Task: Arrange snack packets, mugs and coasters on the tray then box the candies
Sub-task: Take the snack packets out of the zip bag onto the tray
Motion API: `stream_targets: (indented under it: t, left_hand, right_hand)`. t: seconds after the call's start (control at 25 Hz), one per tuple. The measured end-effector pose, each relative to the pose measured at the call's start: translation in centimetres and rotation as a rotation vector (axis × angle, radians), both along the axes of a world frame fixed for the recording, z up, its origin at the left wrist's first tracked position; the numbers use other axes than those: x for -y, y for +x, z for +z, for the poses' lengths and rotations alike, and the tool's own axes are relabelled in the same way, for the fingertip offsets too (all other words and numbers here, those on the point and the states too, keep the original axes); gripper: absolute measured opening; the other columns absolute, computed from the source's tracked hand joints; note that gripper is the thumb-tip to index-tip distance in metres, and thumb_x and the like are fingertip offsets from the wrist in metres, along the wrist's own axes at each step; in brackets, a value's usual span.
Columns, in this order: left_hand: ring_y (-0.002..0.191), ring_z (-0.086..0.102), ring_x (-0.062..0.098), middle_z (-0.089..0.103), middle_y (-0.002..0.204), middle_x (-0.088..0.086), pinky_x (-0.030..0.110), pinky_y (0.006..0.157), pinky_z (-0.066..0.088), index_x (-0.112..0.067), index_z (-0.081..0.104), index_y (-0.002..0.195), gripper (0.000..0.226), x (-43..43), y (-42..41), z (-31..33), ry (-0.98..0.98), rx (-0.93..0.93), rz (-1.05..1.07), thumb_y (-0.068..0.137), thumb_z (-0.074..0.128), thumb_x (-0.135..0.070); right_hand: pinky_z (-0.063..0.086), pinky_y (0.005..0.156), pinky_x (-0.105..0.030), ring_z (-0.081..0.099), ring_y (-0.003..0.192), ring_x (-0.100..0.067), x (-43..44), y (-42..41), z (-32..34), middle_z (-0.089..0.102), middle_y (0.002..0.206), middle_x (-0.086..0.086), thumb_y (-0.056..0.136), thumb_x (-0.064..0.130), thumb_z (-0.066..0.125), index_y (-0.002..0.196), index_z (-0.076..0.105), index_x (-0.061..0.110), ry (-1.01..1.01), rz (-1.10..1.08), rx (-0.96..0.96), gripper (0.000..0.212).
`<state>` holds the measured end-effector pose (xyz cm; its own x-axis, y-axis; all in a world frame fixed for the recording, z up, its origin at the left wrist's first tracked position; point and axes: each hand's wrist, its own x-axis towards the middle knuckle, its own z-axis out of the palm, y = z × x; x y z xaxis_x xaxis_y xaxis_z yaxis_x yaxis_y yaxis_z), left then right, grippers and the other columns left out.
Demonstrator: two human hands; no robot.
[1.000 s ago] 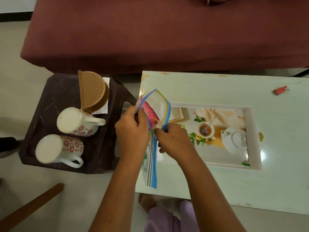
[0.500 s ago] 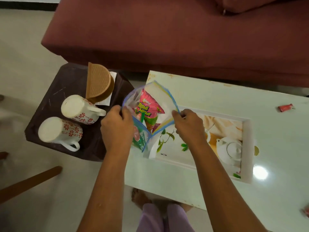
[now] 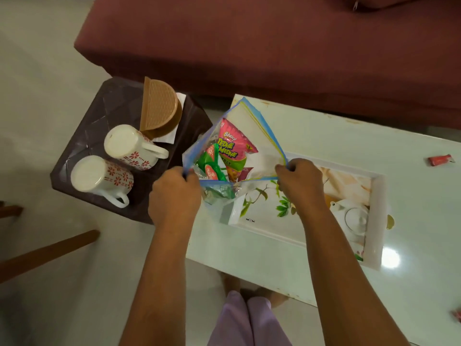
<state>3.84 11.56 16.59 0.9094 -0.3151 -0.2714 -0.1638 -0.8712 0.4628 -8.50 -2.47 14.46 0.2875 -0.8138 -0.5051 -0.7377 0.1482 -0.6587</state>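
Observation:
I hold a clear zip bag [image 3: 252, 123] with a blue rim wide open above the left end of the white picture tray [image 3: 375, 221]. My left hand [image 3: 174, 196] pinches the bag's left rim and my right hand [image 3: 298, 183] pinches its right rim. Inside lie a pink snack packet [image 3: 233, 148] and green packets [image 3: 210, 163]. Two white mugs with red flowers [image 3: 129, 146] [image 3: 99, 177] lie on their sides on the dark stool [image 3: 82, 146], next to a brown coaster holder [image 3: 159, 108]. A red candy [image 3: 440, 159] rests on the white table [image 3: 324, 136].
A maroon sofa [image 3: 249, 41] runs along the far side. Another red candy [image 3: 457, 315] shows at the table's right edge. A wooden bar [image 3: 47, 253] lies on the floor at the left. My legs [image 3: 249, 318] are below the table edge.
The bag's mouth went from pinched shut to pulled wide open, my hands moving apart. The packets inside came into sight. The view shifted slightly.

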Motion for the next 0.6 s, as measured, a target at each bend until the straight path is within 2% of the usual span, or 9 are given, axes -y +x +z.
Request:
stream_targets:
  t: [0.08,0.16,0.28,0.4,0.52,0.6]
  left_hand:
    - [0.076,0.066,0.036,0.068,0.086,0.013,0.049,0.073,0.055,-0.013,0.063,0.085,0.037,0.4,0.6,0.6,-0.107,-0.065,0.003,0.085,0.043,-0.044]
    - [0.075,0.065,0.034,0.067,0.080,0.012,0.050,0.070,0.055,-0.012,0.064,0.078,0.037,1.2,0.6,1.0,-0.168,-0.122,-0.020,0.082,0.048,-0.044]
    - [0.078,0.064,0.030,0.067,0.079,0.011,0.049,0.072,0.054,-0.009,0.064,0.078,0.034,1.7,0.0,1.6,-0.159,-0.103,-0.072,0.089,0.051,-0.039]
    - [0.082,0.065,0.027,0.068,0.086,0.009,0.050,0.075,0.056,-0.011,0.064,0.084,0.033,1.5,0.0,1.3,-0.226,-0.162,-0.063,0.090,0.049,-0.040]
    - [0.087,0.066,0.027,0.068,0.091,0.007,0.052,0.079,0.055,-0.017,0.063,0.087,0.035,1.5,-0.1,1.1,-0.277,-0.277,-0.025,0.085,0.046,-0.047]
    - [0.087,0.065,0.030,0.067,0.089,0.009,0.054,0.080,0.054,-0.018,0.062,0.084,0.037,1.6,-0.5,1.3,-0.301,-0.324,-0.015,0.077,0.042,-0.049]
  right_hand:
    - [0.055,0.073,-0.043,0.066,0.078,-0.033,-0.2,0.2,0.1,0.068,0.082,-0.012,0.084,0.033,0.058,0.070,0.050,0.016,-0.036,0.011,0.005,0.023]
    - [0.050,0.069,-0.036,0.062,0.079,-0.028,-0.9,1.0,0.5,0.065,0.088,-0.007,0.084,0.039,0.061,0.085,0.049,0.015,-0.104,0.053,-0.040,0.027]
    - [0.044,0.060,-0.029,0.059,0.077,-0.021,-1.1,1.4,2.4,0.062,0.099,-0.003,0.087,0.029,0.061,0.109,0.039,0.018,-0.351,0.033,-0.111,0.033]
    - [0.032,0.051,-0.015,0.050,0.072,-0.008,-1.2,2.3,4.6,0.055,0.094,0.005,0.090,0.025,0.057,0.113,0.042,0.020,-0.490,0.105,0.011,0.028]
    - [0.046,0.065,-0.027,0.060,0.084,-0.019,-2.0,5.6,4.2,0.063,0.095,-0.005,0.088,0.026,0.059,0.109,0.055,0.015,-0.334,0.322,0.095,0.024]
    - [0.045,0.072,-0.030,0.059,0.092,-0.024,-2.3,7.9,2.3,0.063,0.099,-0.010,0.087,0.030,0.060,0.109,0.060,0.013,-0.137,0.504,-0.020,0.029]
